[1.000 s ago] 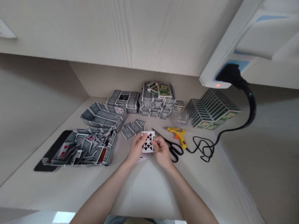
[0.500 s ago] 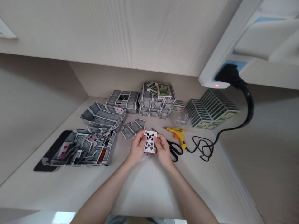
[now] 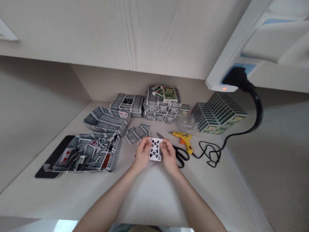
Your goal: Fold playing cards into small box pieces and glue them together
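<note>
A ten of clubs playing card (image 3: 154,150) is held face up between my two hands, low over the table. My left hand (image 3: 142,153) grips its left edge, thumb on top. On the other edge, my right hand (image 3: 168,154) pinches it the same way. Whether more cards lie under this one, I cannot tell. Bits of red show on the table beneath my hands, mostly hidden. Just right of my right hand lie black-handled scissors (image 3: 181,156), their blades partly covered by it. Several loose cards (image 3: 137,132) rest face down beyond my left hand.
A yellow glue gun (image 3: 184,140) lies at right, its black cord (image 3: 212,153) looping toward a power strip (image 3: 225,77). Left are a box of cards (image 3: 84,153) and an open card-covered tray (image 3: 106,120). Card-covered boxes (image 3: 160,108) and stacked card packs (image 3: 218,112) stand behind.
Both hands have come slightly toward me with the ten of clubs, which sits a little lower in view. More of the scissors' blade tip shows. Nothing else has moved.
</note>
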Demonstrator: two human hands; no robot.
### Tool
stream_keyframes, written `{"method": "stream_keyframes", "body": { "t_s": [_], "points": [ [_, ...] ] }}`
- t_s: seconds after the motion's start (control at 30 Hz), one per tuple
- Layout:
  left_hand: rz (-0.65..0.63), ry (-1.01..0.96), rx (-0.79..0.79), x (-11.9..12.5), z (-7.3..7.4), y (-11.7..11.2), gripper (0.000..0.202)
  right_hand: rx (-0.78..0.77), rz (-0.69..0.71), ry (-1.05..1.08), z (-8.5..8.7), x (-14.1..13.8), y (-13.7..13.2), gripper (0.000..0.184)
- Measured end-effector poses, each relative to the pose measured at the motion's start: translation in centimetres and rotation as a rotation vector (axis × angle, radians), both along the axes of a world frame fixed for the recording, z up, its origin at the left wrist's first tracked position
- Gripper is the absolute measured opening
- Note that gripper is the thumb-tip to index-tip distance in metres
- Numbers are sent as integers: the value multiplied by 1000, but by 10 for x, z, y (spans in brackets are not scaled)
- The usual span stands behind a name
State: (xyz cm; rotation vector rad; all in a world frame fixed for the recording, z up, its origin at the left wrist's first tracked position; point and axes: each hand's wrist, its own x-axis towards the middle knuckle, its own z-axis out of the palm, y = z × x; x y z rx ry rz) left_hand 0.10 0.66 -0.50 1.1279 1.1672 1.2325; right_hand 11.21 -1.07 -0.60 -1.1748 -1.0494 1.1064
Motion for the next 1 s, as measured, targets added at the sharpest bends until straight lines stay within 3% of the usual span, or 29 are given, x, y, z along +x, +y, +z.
{"method": "stream_keyframes", "body": {
  "t_s": [0.4, 0.6, 1.0],
  "points": [
    [-24, -52, -16, 1, -2, 1, 19, -35, 16, 96, -3, 2, 2, 20],
    [-15, 14, 26, 2, 1, -1, 22, -33, 56, 135, -1, 0, 1, 20],
    [-26, -48, -33, 1, -4, 1, 22, -27, 44, 57, -6, 2, 1, 18]
  ]
}}
